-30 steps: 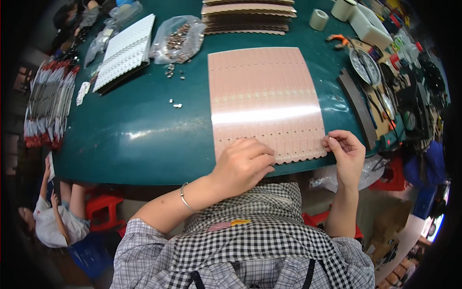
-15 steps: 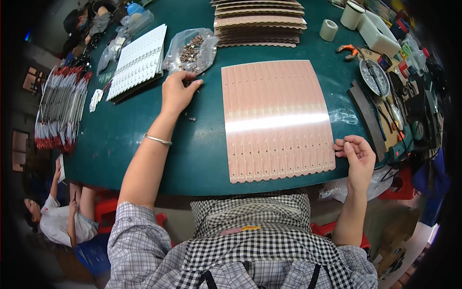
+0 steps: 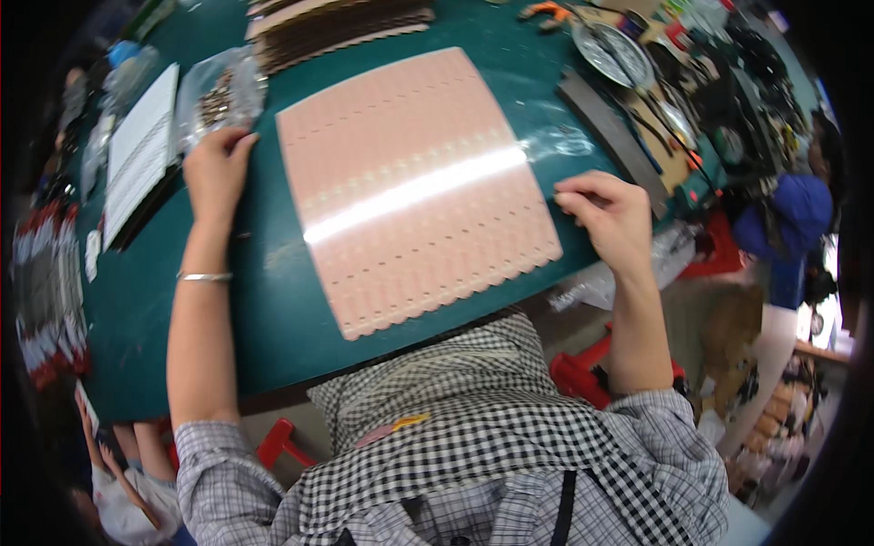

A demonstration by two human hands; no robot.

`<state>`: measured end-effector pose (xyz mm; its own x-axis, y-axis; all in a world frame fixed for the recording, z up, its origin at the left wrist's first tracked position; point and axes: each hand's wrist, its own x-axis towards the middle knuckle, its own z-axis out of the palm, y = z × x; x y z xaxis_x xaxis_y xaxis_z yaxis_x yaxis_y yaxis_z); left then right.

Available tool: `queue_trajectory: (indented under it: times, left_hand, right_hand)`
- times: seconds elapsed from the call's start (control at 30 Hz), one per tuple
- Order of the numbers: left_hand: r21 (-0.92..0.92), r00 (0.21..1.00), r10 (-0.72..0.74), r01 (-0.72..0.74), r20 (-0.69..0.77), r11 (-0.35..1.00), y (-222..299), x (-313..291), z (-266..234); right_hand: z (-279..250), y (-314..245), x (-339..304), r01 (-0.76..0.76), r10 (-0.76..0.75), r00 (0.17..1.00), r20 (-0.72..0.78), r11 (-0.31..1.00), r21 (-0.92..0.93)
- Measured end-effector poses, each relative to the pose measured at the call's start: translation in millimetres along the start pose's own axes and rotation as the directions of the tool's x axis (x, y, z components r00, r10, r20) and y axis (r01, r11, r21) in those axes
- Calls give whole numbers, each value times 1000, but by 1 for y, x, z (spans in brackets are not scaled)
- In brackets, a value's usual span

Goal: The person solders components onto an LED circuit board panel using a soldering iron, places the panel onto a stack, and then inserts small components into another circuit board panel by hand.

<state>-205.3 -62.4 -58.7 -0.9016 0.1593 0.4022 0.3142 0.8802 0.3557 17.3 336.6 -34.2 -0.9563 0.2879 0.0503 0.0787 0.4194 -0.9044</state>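
A pale pink sheet (image 3: 391, 264) with a scalloped front edge, rows of small holes and a bright glare band lies on the green table before me. At its left, my left hand (image 3: 215, 177) is by the near edge of a clear plastic bag (image 3: 246, 73) of small brown metal pieces (image 3: 216, 102). Its thumb and forefinger are drawn together; what they pinch, if anything, is hidden. Beyond the sheet's right edge, my right hand (image 3: 614, 223) is raised with thumb and fingertips pinched, apart from the sheet. Anything between those fingertips is too small to make out.
Stacked pink sheets (image 3: 337, 27) stand at the back. White perforated sheets (image 3: 141, 155) lie left, beyond them red-and-grey bundles (image 3: 50, 291). On the right are a dark bar (image 3: 610, 136), a metal bowl (image 3: 614, 55) and tools. A seated person (image 3: 137, 500) is at lower left.
The view has turned, so the table and sheet appear tilted and shifted left. My left thumb and forefinger have come closer together. My right hand's fingers have curled into a tighter pinch.
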Motion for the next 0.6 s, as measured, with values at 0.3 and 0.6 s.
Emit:
queue_trajectory:
  times: [0.3, 0.6]
  left_hand:
    - [-77, 947, -46, 73, 317, 994, 11, -18, -29]
    - [-188, 975, -15, 58, 224, 980, 20, -57, -41]
  right_hand:
    - [7, 8, 3, 179, -175, 983, 55, 981, -69]
    - [17, 0, 7, 408, -401, 912, 82, 878, -251]
